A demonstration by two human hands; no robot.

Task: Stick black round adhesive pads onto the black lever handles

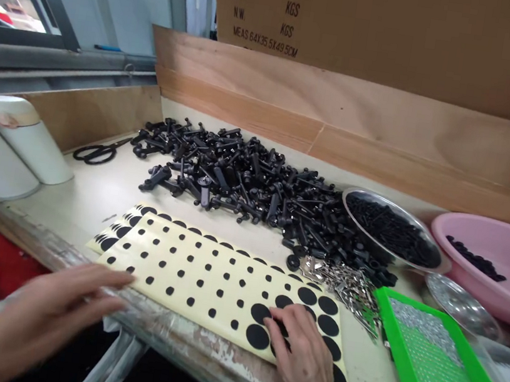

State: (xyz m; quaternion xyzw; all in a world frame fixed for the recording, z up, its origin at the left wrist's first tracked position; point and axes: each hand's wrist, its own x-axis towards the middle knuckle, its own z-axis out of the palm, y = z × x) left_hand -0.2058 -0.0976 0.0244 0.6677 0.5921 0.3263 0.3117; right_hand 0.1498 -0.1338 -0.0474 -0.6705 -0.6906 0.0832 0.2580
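Left hand (49,307) is lying flat, fingers pressed together, tips touching near edge of sheet of black adhesive dots (204,285); right hand (302,356) is spreading over lg dots at sheet's right end, pinch? can't tell. Sheet's sitting on workbench (93,193) by front edge, w/ black plastic parts (246,183) heaped behind. Looks thin, light, floppy, so best held by backing edge.

black-dot sticker sheet (204,285) — cream backing | lies flat, over a second sheet (112,231) — largest dots rightmost
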